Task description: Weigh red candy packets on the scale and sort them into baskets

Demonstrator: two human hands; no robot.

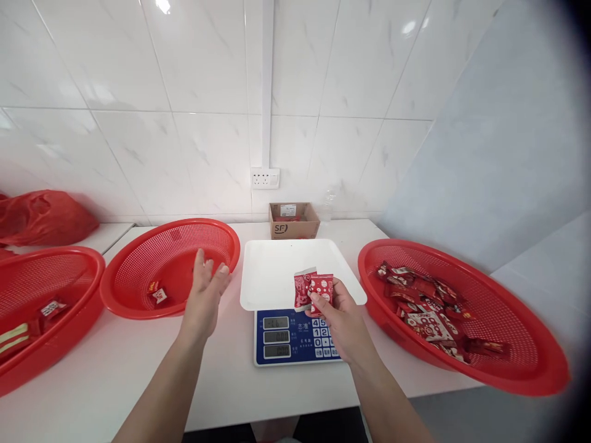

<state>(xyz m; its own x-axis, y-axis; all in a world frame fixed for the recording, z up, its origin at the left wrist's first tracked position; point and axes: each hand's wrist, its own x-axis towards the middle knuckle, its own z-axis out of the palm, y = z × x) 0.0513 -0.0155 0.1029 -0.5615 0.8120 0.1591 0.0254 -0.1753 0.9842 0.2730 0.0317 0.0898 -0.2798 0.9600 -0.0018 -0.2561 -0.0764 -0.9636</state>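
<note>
My right hand (342,314) pinches two small red snack packets (314,289) over the front right of the white pan (277,271) of a blue digital scale (295,337). My left hand (206,289) hovers open, fingers spread, over the right rim of the middle red basket (138,289), which holds one small red packet (157,293). A large red basket (508,363) on the right holds several red packets (429,314).
A third red basket (28,344) with a few packets sits at far left, a red plastic bag (41,215) behind it. A small cardboard box (294,220) stands against the tiled wall under a socket (265,178). The white table edge runs along the bottom.
</note>
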